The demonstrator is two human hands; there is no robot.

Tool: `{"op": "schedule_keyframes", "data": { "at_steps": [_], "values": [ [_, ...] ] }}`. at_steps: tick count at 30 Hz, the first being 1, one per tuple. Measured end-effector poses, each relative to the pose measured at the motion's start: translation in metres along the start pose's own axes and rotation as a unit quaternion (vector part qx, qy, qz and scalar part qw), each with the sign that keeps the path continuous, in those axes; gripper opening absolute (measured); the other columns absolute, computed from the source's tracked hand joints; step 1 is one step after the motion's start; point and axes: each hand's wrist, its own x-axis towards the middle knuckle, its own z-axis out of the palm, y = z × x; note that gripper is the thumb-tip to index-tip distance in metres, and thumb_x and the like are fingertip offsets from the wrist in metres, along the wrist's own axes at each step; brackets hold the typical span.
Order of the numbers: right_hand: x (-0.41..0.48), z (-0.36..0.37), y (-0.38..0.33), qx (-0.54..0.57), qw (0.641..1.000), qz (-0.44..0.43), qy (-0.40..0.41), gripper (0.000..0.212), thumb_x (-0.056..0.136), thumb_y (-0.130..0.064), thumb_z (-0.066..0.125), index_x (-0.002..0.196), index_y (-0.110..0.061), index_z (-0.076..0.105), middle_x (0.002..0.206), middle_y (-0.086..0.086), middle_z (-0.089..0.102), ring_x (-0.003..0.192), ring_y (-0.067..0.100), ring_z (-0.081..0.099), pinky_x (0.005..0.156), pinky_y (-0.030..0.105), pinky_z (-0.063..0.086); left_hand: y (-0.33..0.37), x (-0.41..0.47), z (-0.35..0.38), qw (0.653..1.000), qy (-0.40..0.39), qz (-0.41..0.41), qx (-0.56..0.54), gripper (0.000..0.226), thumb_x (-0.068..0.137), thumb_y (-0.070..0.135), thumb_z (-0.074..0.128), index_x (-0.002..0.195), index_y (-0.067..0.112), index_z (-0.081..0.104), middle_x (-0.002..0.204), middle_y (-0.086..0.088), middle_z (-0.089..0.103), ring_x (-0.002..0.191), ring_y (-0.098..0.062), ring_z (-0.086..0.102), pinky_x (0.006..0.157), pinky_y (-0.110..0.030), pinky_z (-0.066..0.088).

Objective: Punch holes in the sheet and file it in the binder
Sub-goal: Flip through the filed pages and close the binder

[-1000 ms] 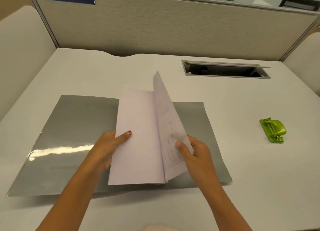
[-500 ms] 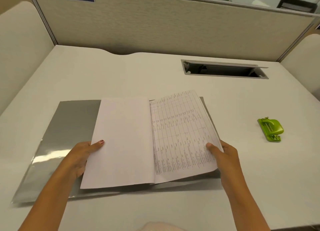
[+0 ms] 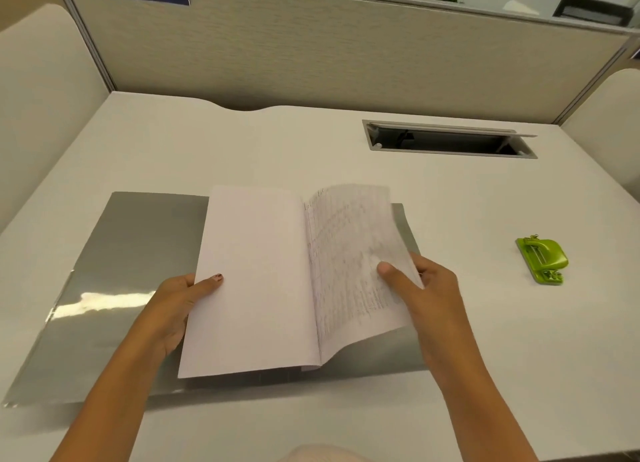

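Observation:
A grey binder [image 3: 131, 250] lies open and flat on the white desk. On it rests a stack of filed sheets opened like a book: a blank white page [image 3: 256, 281] on the left, a printed table page [image 3: 353, 264] on the right, lifted and blurred. My left hand [image 3: 180, 302] holds the left pages at their outer edge, thumb on top. My right hand [image 3: 426, 288] pinches the printed page near its right edge, thumb on top. A green hole punch [image 3: 542, 260] sits alone on the desk at the right, apart from both hands.
A cable slot [image 3: 450, 142] with a raised metal lid is set into the desk at the back right. Beige partition walls [image 3: 311, 49] close the desk at the back and sides. The desk's front edge runs just below the binder.
The printed page went from steeply raised to lying flat on the right, and now curls up again in my right hand. My left hand shifted slightly left with the left pages.

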Motion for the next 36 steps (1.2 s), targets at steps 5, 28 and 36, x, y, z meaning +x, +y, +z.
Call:
{"op": "schedule_keyframes", "data": {
  "at_steps": [5, 28, 36],
  "values": [
    [-0.009, 0.045, -0.012, -0.069, 0.991, -0.069, -0.089, 0.015, 0.087, -0.022, 0.064, 0.097, -0.031, 0.07, 0.089, -0.012, 0.073, 0.08, 0.007, 0.069, 0.069, 0.029, 0.058, 0.008, -0.003, 0.012, 0.999, -0.002, 0.036, 0.017, 0.031, 0.087, 0.016, 0.066, 0.116, 0.007, 0.059, 0.101, -0.014, 0.07, 0.079, -0.029, 0.068, 0.066, -0.036, 0.054],
    [0.041, 0.087, 0.052, -0.209, 0.968, -0.105, -0.09, 0.032, 0.099, -0.027, 0.04, 0.123, -0.02, 0.06, 0.104, -0.005, 0.067, 0.083, -0.003, 0.056, 0.075, 0.003, 0.04, 0.005, -0.002, 0.007, 0.996, 0.045, 0.053, 0.05, 0.018, 0.086, 0.021, 0.068, 0.093, 0.004, 0.066, 0.089, -0.014, 0.071, 0.073, -0.03, 0.067, 0.061, -0.032, 0.052],
    [0.075, 0.055, 0.131, -0.472, 0.862, -0.163, -0.092, 0.059, 0.099, -0.042, 0.026, 0.151, -0.019, 0.011, 0.159, -0.006, 0.008, 0.147, 0.01, 0.0, 0.119, 0.027, -0.003, 0.001, 0.007, -0.011, 0.997, 0.043, 0.042, 0.051, 0.02, 0.087, 0.021, 0.066, 0.098, 0.004, 0.066, 0.094, -0.017, 0.071, 0.077, -0.034, 0.067, 0.067, -0.035, 0.054]
  ]
}}
